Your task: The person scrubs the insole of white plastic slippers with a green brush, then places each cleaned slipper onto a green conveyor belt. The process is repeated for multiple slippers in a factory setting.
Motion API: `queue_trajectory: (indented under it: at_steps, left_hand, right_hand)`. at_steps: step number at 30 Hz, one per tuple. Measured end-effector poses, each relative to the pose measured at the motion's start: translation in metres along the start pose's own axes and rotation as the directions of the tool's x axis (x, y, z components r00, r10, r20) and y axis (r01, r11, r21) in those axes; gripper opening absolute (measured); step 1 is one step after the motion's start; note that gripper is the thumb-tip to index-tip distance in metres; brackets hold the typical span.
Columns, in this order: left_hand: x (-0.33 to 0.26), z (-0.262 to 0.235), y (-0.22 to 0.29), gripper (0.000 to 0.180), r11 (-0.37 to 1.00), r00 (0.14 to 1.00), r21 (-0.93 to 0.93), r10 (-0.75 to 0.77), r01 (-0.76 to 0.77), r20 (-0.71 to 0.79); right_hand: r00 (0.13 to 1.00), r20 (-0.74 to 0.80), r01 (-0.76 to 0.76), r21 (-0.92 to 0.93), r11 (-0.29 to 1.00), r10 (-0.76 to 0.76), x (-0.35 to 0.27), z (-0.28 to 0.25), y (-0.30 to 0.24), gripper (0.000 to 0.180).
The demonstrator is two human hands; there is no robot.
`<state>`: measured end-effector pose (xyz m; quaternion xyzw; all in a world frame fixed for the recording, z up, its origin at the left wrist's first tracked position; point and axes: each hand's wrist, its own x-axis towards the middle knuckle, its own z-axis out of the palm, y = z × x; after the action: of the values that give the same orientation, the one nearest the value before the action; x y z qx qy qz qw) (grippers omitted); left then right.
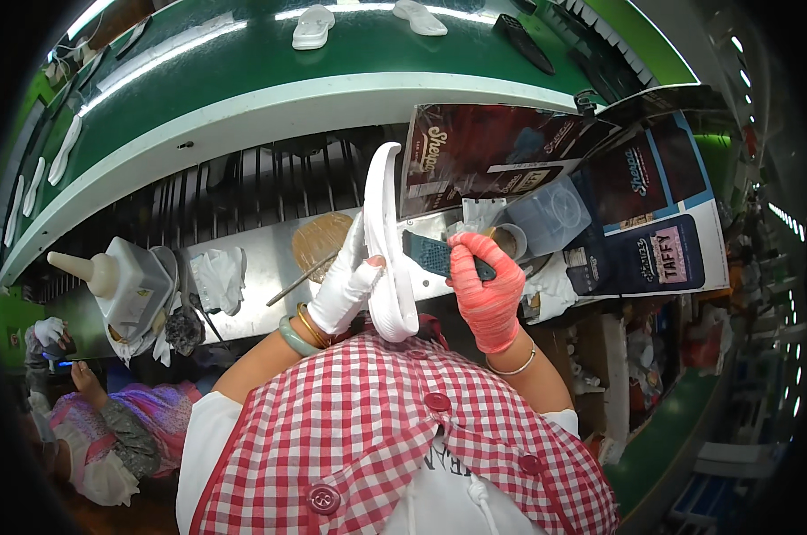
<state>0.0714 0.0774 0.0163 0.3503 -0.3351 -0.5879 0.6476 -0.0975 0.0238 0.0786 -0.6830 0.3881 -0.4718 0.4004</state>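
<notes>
Left hand, white-gloved, gripping white shoe sole by its left side; right hand, coral-gloved, closed round dark textured pad just right of it. Sole long, plain white, gently curved, thick-walled, turned on edge, ridged toward near end. Left, white bottle with pointed nozzle. Far side, green belt carrying pale soles.

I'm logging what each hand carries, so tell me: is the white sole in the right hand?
No, the left hand holds the white sole, while the right hand grips a flat dark tool.
</notes>
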Motion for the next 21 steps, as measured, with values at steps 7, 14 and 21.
queue_trajectory:
  at_steps: [7, 14, 21]
  left_hand:
    - [0.010, -0.004, 0.002, 0.071, 0.996, 0.994, -0.040, 0.079, -0.082, -0.078]
    - [0.012, -0.011, 0.012, 0.067, 0.996, 0.991, -0.044, 0.072, -0.077, -0.112]
    - [0.014, -0.014, 0.011, 0.067, 0.997, 0.995, -0.062, 0.049, -0.054, -0.084]
  right_hand:
    - [1.000, 0.027, -0.016, 0.042, 0.999, 0.015, -0.004, -0.003, -0.004, 0.010]
    - [0.988, 0.137, -0.063, -0.023, 0.998, 0.065, -0.008, -0.012, -0.016, 0.010]
    - [0.967, 0.237, -0.118, 0.091, 0.989, 0.093, -0.006, -0.020, -0.010, 0.010]
